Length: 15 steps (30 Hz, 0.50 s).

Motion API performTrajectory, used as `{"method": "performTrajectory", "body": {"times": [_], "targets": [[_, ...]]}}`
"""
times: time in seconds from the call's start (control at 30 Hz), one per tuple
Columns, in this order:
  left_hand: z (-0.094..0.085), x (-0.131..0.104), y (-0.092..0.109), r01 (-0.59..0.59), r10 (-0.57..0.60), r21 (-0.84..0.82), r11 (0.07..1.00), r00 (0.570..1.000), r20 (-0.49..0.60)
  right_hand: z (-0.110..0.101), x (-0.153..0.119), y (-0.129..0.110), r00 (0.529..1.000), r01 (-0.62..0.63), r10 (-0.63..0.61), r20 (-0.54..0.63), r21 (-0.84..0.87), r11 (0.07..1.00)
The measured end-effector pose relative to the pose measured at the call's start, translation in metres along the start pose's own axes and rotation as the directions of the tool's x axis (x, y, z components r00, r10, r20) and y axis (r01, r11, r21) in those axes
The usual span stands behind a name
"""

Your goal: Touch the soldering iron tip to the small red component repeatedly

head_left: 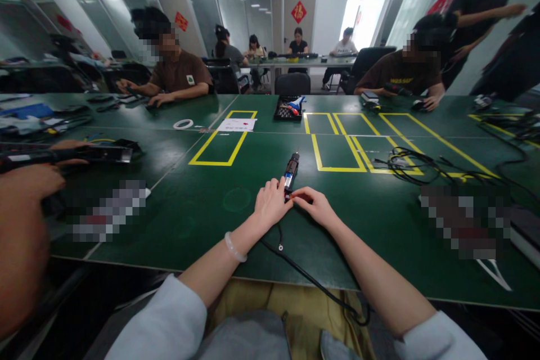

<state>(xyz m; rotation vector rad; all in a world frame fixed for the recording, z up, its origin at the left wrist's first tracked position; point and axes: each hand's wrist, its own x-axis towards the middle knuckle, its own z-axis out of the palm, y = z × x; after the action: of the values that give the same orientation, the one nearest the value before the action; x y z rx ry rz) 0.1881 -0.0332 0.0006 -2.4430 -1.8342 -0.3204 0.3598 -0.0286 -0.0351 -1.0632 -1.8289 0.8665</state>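
While the left hand grips the slim cylindrical tool on the smooth green counter's near side, the right hand bunches its fingertips at that end, pinching what I cannot tell; keeping the shiny barrel steady and the rubbery cable slack should help.

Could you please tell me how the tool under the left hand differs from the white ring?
The tool is long and narrow, while the white ring is round and open in the middle. The tool is dark with a shiny section; the ring is plain white. The left hand is on the tool, whereas no hand touches the ring. Both show against the green table.
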Motion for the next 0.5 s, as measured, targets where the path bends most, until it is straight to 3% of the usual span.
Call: {"method": "performTrajectory", "body": {"times": [0.13,0.23,0.5], "targets": [[-0.006,-0.012,-0.022,-0.002,0.002,0.056,0.998,1.000,0.003,0.000,0.000,0.000,1.000,-0.009,0.009,0.000,-0.015,1.000],[-0.012,-0.025,-0.051,0.033,-0.035,0.107,0.994,0.999,0.010,-0.002,-0.001,-0.002,1.000,-0.019,0.019,0.010,-0.033,0.999],[-0.029,-0.068,-0.161,0.254,-0.272,0.220,0.942,0.961,0.055,-0.004,-0.002,-0.001,1.000,0.002,0.000,0.028,-0.085,0.996]]}}
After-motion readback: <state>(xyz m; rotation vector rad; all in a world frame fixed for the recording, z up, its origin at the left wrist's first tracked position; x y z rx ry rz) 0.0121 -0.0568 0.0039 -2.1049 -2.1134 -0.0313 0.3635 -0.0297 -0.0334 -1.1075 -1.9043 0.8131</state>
